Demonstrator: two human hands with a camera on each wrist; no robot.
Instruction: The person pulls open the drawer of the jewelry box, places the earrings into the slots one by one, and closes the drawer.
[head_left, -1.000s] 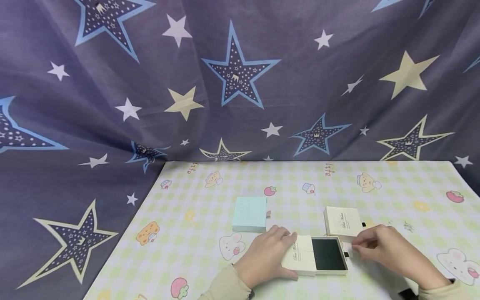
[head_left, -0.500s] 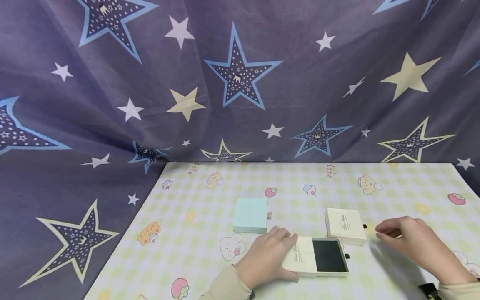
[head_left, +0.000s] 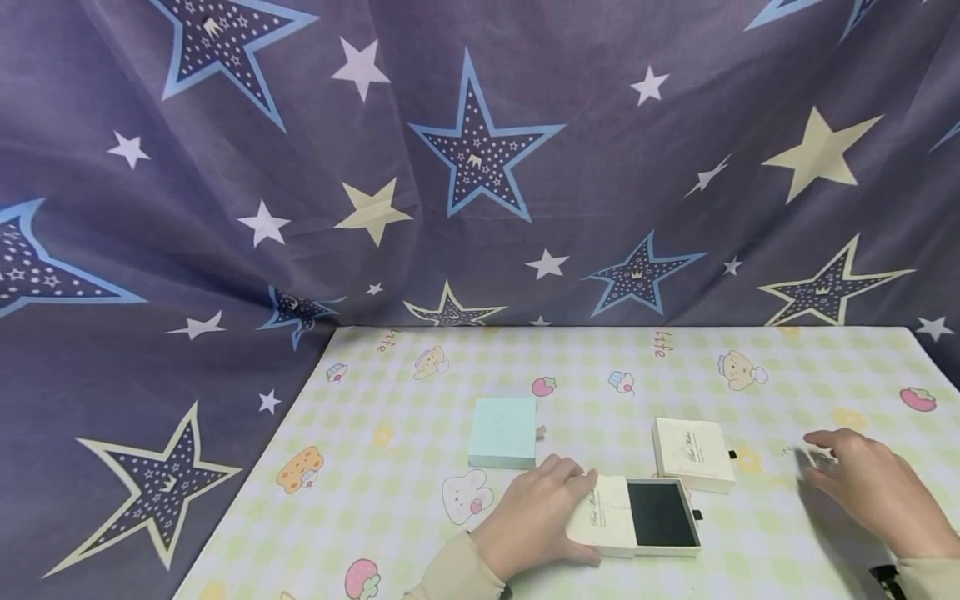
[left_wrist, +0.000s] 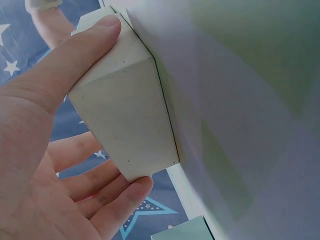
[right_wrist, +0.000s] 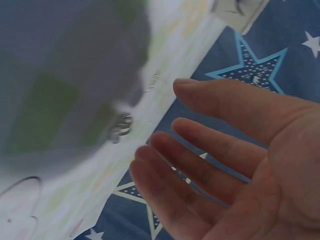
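A cream drawer-style gift box (head_left: 609,517) lies on the table, its drawer (head_left: 663,515) slid partly out to the right and showing a black lining. My left hand (head_left: 536,518) grips the sleeve, thumb on the near side and fingers on the far side; the left wrist view shows the thumb pressed along the box (left_wrist: 120,115). At the right, my right hand (head_left: 873,487) holds nothing, its fingers relaxed and thumb apart. Just by its fingertips are a small silvery metal piece (right_wrist: 121,127) and smaller silvery bits (right_wrist: 152,82), apparently jewelry, too small to tell.
A second cream box (head_left: 693,452), closed, with a black pull tab, sits behind the drawer. Farther left is a mint-green box (head_left: 504,432) with a pinkish tab. A checked cloth (head_left: 405,500) covers the table; a star-patterned curtain (head_left: 300,167) hangs behind.
My right hand has moved from beside the drawer's tab to the right and away, over to the silvery pieces, its fingers spreading. The left hand stays on the box.
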